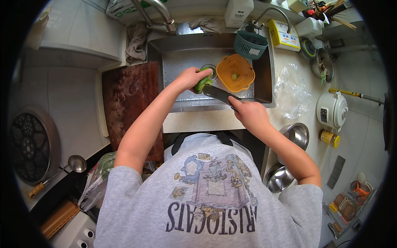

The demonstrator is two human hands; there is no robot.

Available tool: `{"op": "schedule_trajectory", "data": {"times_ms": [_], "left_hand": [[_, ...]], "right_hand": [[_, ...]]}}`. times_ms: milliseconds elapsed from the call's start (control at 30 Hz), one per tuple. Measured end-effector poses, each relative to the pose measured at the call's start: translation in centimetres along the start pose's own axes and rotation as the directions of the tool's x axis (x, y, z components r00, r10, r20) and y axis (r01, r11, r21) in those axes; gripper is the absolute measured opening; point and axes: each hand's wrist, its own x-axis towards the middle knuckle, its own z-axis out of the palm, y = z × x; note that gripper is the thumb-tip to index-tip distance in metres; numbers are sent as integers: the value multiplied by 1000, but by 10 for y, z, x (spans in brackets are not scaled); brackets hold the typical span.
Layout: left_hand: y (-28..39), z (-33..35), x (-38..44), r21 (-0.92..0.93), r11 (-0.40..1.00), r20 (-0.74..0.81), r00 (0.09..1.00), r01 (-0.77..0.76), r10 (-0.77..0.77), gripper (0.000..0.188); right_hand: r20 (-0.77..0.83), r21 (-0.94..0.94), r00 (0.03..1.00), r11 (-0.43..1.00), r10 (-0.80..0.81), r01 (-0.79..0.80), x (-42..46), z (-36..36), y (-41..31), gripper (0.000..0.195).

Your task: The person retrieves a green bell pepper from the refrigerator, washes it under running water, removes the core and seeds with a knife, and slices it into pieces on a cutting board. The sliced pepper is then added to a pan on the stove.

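Note:
Over the stainless steel sink (183, 104), my left hand (189, 78) grips a green pepper (202, 83) that looks cut open at one side. My right hand (252, 113) holds a dark-bladed kitchen knife (218, 93) by its handle. The blade's far end meets the pepper or lies just in front of it; I cannot tell which. Behind the knife, an orange plastic basket (228, 82) rests in the sink with a small green piece (235, 76) inside. Part of the drain (213, 68) shows beyond the pepper.
A stained wooden cutting board (130, 90) lies left of the sink. A teal strainer basket (251, 45) hangs at the back right corner under a thin tap. On the right counter are a crumpled plastic bag (291, 93), steel bowls (296, 135) and a white electric cooker (332, 110).

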Motion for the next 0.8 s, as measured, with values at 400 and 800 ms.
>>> {"op": "schedule_trajectory", "data": {"times_ms": [400, 800], "left_hand": [[-13, 0, 14, -172, 976, 99, 988, 135, -119, 66], [-19, -2, 5, -314, 947, 13, 997, 74, -73, 65]], "right_hand": [[28, 16, 999, 999, 34, -35, 5, 12, -1, 42], [146, 282, 941, 899, 304, -334, -18, -11, -4, 38]]}}
